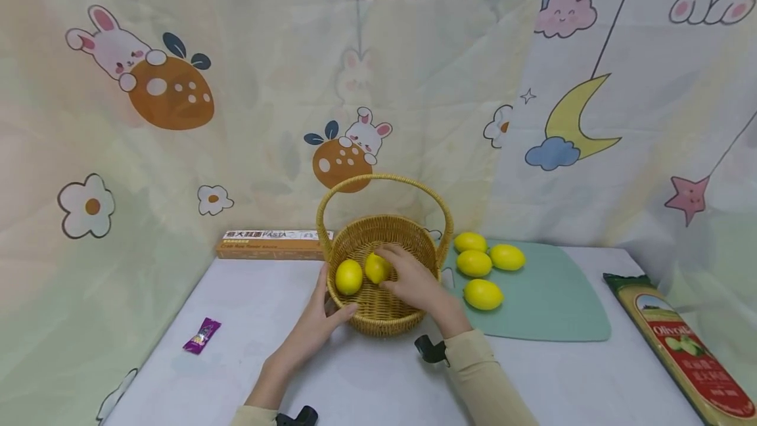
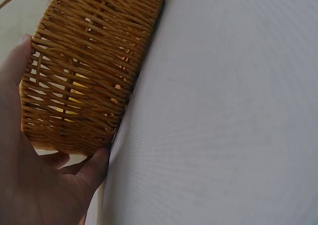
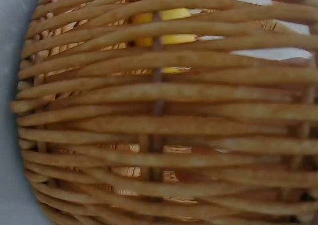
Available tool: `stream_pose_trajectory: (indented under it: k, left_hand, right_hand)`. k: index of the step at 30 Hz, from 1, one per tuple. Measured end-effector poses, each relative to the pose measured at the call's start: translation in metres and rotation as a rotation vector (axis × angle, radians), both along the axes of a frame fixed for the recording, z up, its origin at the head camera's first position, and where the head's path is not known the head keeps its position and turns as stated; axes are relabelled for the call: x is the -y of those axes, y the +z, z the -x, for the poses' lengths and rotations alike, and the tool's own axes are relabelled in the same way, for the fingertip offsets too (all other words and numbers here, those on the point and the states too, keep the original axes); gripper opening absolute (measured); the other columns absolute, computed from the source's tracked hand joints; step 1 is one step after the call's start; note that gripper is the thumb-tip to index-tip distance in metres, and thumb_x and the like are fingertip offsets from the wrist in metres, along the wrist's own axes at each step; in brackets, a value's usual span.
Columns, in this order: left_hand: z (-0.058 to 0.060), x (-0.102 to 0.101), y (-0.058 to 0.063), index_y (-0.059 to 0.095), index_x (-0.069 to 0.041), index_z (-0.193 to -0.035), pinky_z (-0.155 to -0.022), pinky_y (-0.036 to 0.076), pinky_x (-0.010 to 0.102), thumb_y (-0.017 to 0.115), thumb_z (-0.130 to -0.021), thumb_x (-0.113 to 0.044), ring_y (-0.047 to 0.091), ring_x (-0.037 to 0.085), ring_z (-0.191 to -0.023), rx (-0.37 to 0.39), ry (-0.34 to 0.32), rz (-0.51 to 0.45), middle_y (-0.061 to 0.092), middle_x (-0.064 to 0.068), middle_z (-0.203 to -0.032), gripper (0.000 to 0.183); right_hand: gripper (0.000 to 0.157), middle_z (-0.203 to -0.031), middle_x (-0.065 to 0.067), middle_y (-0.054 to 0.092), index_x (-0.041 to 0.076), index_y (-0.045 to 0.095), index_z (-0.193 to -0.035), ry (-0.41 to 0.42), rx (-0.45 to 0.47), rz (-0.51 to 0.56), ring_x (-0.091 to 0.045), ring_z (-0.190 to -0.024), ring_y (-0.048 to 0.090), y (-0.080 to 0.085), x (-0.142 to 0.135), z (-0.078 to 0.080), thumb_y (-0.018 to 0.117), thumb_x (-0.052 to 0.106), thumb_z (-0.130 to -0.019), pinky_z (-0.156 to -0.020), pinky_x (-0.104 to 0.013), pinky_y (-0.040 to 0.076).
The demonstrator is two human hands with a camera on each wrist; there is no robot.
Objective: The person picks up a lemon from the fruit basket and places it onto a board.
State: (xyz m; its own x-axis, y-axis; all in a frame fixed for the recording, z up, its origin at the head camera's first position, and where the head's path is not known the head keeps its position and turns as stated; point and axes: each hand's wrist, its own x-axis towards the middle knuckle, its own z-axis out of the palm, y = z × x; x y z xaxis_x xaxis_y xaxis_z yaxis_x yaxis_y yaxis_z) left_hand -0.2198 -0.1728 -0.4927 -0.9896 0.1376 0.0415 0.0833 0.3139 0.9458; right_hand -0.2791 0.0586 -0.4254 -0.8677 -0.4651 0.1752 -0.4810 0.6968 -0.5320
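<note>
Head view: left hand (image 1: pixel 315 322) grips one basket (image 1: pixel 381 329), right hand (image 1: pixel 418 283) one of six lemons (image 1: pixel 375 269).

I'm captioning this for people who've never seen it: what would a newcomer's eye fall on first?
Probably the wicker basket with its arched handle, in the middle of the head view, where the right hand holds one lemon inside beside another and the left hand steadies the side. Next, likely, the four bright lemons on the green board to its right, and the cartoon-printed cloth behind.
</note>
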Motion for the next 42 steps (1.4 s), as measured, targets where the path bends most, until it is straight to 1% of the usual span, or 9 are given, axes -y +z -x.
stream_pose_trajectory:
  k: [6, 8, 13, 20, 25, 29, 32, 37, 42]
  left_hand:
    - [0.001, 0.000, 0.003, -0.010, -0.037, -0.158, -0.121, 0.026, 0.054, 0.069, -0.091, -0.044, 0.019, 0.031, -0.154, -0.007, 0.001, 0.008, -0.005, -0.004, -0.168, 0.104]
    - [0.000, 0.000, 0.003, -0.010, -0.038, -0.158, -0.122, 0.025, 0.054, 0.070, -0.091, -0.044, 0.017, 0.030, -0.154, -0.003, 0.000, 0.005, -0.005, -0.005, -0.168, 0.104]
    - [-0.001, -0.001, 0.003, -0.010, -0.040, -0.157, -0.122, 0.024, 0.053, 0.070, -0.091, -0.043, 0.016, 0.029, -0.154, -0.002, -0.001, 0.007, -0.005, -0.005, -0.168, 0.104]
    - [-0.002, 0.000, 0.000, -0.010, -0.043, -0.156, -0.121, 0.026, 0.054, 0.069, -0.091, -0.043, 0.018, 0.030, -0.154, -0.005, 0.003, 0.011, -0.005, -0.005, -0.168, 0.102]
    - [-0.001, -0.001, 0.001, -0.010, -0.039, -0.158, -0.121, 0.026, 0.055, 0.069, -0.091, -0.045, 0.017, 0.031, -0.154, -0.003, 0.010, 0.013, -0.005, -0.006, -0.168, 0.104]
    - [-0.001, -0.001, 0.002, -0.009, -0.036, -0.159, -0.121, 0.025, 0.055, 0.070, -0.090, -0.046, 0.017, 0.031, -0.154, -0.003, 0.011, 0.009, -0.005, -0.005, -0.168, 0.105]
    - [-0.001, -0.002, 0.004, -0.009, -0.035, -0.159, -0.121, 0.025, 0.055, 0.070, -0.090, -0.046, 0.018, 0.030, -0.154, -0.001, 0.013, 0.011, -0.005, -0.006, -0.168, 0.105]
    - [-0.002, -0.002, 0.006, -0.009, -0.035, -0.159, -0.121, 0.026, 0.054, 0.070, -0.090, -0.046, 0.018, 0.030, -0.154, -0.002, 0.014, 0.015, -0.004, -0.004, -0.168, 0.105]
    - [-0.003, -0.002, 0.006, -0.009, -0.034, -0.159, -0.121, 0.027, 0.054, 0.070, -0.090, -0.045, 0.019, 0.031, -0.154, 0.003, 0.015, 0.016, -0.004, -0.004, -0.168, 0.106]
  right_hand:
    - [0.062, -0.160, -0.009, 0.035, 0.021, 0.049, -0.147, -0.021, 0.031, -0.119, -0.033, -0.149, 0.033, -0.001, 0.003, -0.003, 0.073, 0.019, -0.090, -0.113, -0.060, 0.038]
    - [0.061, -0.160, -0.008, 0.036, 0.022, 0.050, -0.146, -0.025, 0.030, -0.148, -0.033, -0.149, 0.032, -0.001, 0.003, -0.004, 0.073, 0.020, -0.090, -0.113, -0.060, 0.038]
    - [0.054, -0.157, -0.007, 0.041, 0.021, 0.056, -0.140, -0.003, 0.000, -0.141, -0.031, -0.145, 0.039, -0.003, 0.003, -0.004, 0.073, 0.020, -0.089, -0.111, -0.058, 0.041]
    - [0.031, -0.150, -0.007, 0.050, 0.018, 0.065, -0.117, 0.042, -0.034, -0.104, -0.030, -0.138, 0.049, -0.004, 0.006, -0.005, 0.075, 0.019, -0.088, -0.108, -0.054, 0.046]
    - [0.031, -0.137, -0.001, 0.059, 0.017, 0.066, -0.116, 0.049, -0.082, -0.102, -0.023, -0.124, 0.059, -0.005, 0.010, -0.003, 0.075, 0.015, -0.087, -0.102, -0.045, 0.051]
    - [0.028, -0.120, 0.003, 0.065, 0.018, 0.067, -0.110, 0.029, -0.127, -0.121, -0.018, -0.105, 0.063, -0.004, 0.013, -0.003, 0.078, 0.015, -0.084, -0.089, -0.039, 0.055]
    - [0.025, -0.111, 0.003, 0.066, 0.017, 0.069, -0.107, 0.023, -0.128, -0.145, -0.016, -0.094, 0.062, -0.002, 0.014, -0.006, 0.076, 0.014, -0.083, -0.080, -0.036, 0.055]
    - [0.037, -0.115, -0.004, 0.070, 0.012, 0.068, -0.122, 0.013, -0.069, -0.208, -0.018, -0.093, 0.062, 0.000, 0.011, -0.012, 0.069, 0.008, -0.085, -0.079, -0.037, 0.055]
    - [0.051, -0.114, -0.008, 0.070, 0.006, 0.064, -0.129, -0.002, -0.017, -0.238, -0.018, -0.087, 0.057, 0.002, 0.003, -0.014, 0.074, 0.006, -0.079, -0.073, -0.034, 0.050]
